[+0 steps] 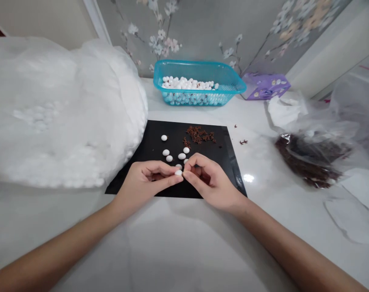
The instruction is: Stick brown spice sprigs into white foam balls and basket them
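My left hand pinches a small white ball between thumb and forefinger, over the near edge of a black mat. My right hand meets it fingertip to fingertip, fingers curled in a pinch against the same ball; whatever it holds is too small to make out. Several loose white balls lie on the mat just beyond my hands. A little heap of small brown star-shaped pieces sits at the mat's far side.
A turquoise basket of white balls stands at the back. A big clear bag of white balls fills the left. At the right lie a clear bag of brown pieces, a purple tissue box and crumpled paper.
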{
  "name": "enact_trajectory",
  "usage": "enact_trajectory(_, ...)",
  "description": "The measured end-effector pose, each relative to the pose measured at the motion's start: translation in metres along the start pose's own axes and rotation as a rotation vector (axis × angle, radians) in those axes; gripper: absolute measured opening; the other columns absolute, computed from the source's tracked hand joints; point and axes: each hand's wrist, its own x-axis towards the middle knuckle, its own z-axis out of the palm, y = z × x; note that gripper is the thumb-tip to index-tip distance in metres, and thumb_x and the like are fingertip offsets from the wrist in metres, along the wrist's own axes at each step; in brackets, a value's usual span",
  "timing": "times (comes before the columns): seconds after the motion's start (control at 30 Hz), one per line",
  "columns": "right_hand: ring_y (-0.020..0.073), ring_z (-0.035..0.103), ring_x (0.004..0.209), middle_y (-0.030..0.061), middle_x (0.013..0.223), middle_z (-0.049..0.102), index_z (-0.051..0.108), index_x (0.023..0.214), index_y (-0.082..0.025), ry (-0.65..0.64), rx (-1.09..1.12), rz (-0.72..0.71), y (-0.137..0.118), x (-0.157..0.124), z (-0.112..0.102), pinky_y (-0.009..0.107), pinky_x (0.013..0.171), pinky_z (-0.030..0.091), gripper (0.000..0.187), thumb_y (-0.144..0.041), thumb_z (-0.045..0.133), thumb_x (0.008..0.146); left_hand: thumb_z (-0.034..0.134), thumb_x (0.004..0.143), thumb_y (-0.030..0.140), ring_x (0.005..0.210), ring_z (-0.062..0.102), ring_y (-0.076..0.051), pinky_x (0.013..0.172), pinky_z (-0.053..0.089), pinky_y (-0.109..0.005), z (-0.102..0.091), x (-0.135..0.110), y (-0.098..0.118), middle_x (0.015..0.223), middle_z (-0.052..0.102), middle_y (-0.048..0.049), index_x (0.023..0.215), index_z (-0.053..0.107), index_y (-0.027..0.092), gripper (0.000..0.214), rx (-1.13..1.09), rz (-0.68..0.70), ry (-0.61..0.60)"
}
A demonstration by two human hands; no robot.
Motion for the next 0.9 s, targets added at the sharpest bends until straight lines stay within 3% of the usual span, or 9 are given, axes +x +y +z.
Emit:
enact_trajectory(0.33,0.0058,0.035,0.053,-0.0012,0.075,0.045,0.051,0.075,-0.018,0.047,-0.018,-0.006,0.001,0.000,0.001,0.022,0.046,0.031,0.014,-0.029,0.054,0.083,0.072,0.067,0.029,0.073,0.066,-0.012,0.067,0.053,-0.018,-0.001,0.003,0.005,0.078,0.072,0.0003,0.074,0.069,0.018,0.013,0.099,0.019,-0.023)
enact_trajectory(0.43,0.0048,0.034,0.048,-0.0030,0.069,0.044,0.049,0.074,-0.018,0.089,0.089,0.019,-0.002,-0.002,-0.003,0.021,0.042,0.026,0.017,-0.032,0.055,0.082,0.066,0.072,0.035,0.071,0.064,-0.012,0.065,0.052,-0.020,-0.004,0.004,0.008,0.080,0.070,-0.0007,0.080,0.067,0.018,0.019,0.285,0.100,-0.013)
enact_trajectory(0.53,0.0043,0.030,0.044,-0.0051,0.063,0.041,0.046,0.076,-0.020,0.283,0.139,0.019,0.001,0.001,-0.015,0.021,0.041,0.024,0.019,-0.035,0.055,0.082,0.058,0.078,0.039,0.074,0.061,-0.013,0.068,0.049,-0.023,-0.013,0.006,0.011,0.083,0.068,-0.0007,0.090,0.066,0.022,0.022,0.614,0.271,0.122)
enact_trajectory(0.67,0.0054,0.034,0.048,-0.0005,0.077,0.048,0.054,0.078,-0.019,0.514,-0.256,-0.006,0.018,0.013,-0.035,0.024,0.047,0.033,0.015,-0.033,0.057,0.080,0.052,0.081,0.039,0.083,0.058,-0.019,0.065,0.043,-0.027,-0.027,0.010,0.014,0.083,0.065,-0.0023,0.088,0.065,0.024,0.021,1.039,0.393,0.281)
enact_trajectory(0.77,0.0074,0.040,0.051,0.0033,0.086,0.050,0.061,0.089,-0.017,0.523,-0.559,-0.013,0.029,0.019,-0.044,0.027,0.053,0.041,0.017,-0.030,0.055,0.079,0.050,0.082,0.038,0.085,0.057,-0.022,0.057,0.038,-0.028,-0.032,0.012,0.015,0.084,0.065,-0.0030,0.083,0.065,0.023,0.021,1.198,0.347,0.260)
enact_trajectory(0.9,0.0130,0.047,0.059,0.0072,0.085,0.053,0.063,0.092,-0.014,0.608,-0.743,-0.007,0.035,0.017,-0.048,0.031,0.060,0.044,0.022,-0.028,0.052,0.079,0.047,0.084,0.038,0.088,0.057,-0.024,0.058,0.037,-0.029,-0.030,0.011,0.011,0.087,0.065,-0.0043,0.087,0.066,0.021,0.026,1.282,0.321,0.184)
